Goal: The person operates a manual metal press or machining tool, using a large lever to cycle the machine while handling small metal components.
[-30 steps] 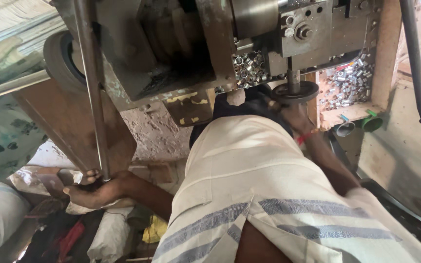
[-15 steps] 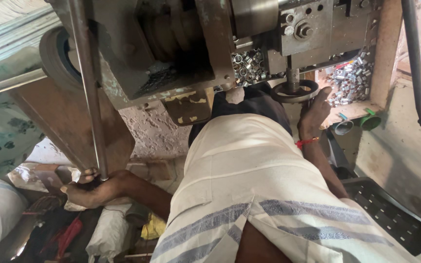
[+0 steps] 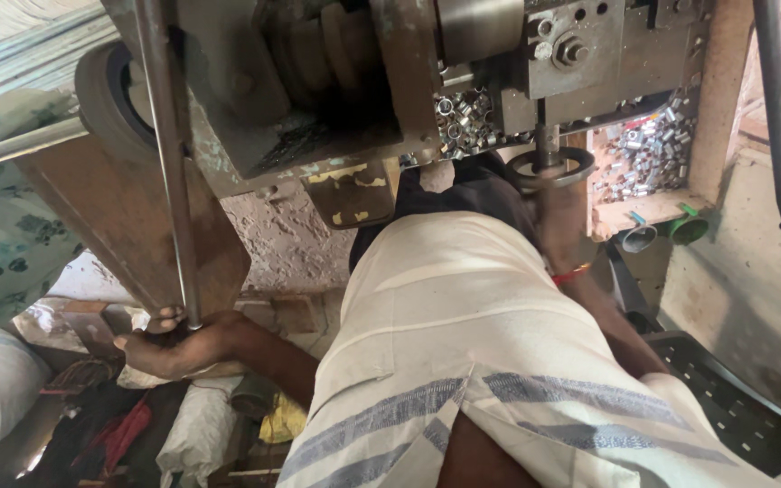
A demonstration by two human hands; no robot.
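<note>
Your left hand (image 3: 174, 343) is closed around the lower end of the long steel lever rod (image 3: 166, 172), which rises left of the press machine (image 3: 336, 90). The rod looks stiff, heavy and possibly greasy; hold it low with a full fist. Below the machine's ram, your right hand (image 3: 560, 212) reaches the metal ring (image 3: 551, 169); its grip cannot be told. Small metal parts (image 3: 645, 155) lie right of the ram.

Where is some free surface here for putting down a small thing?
The pale ledge right of the wooden tray looks bare. The tray of small metal rings is full; the right hand works beside it. Around the left hand, bags crowd the floor.
</note>
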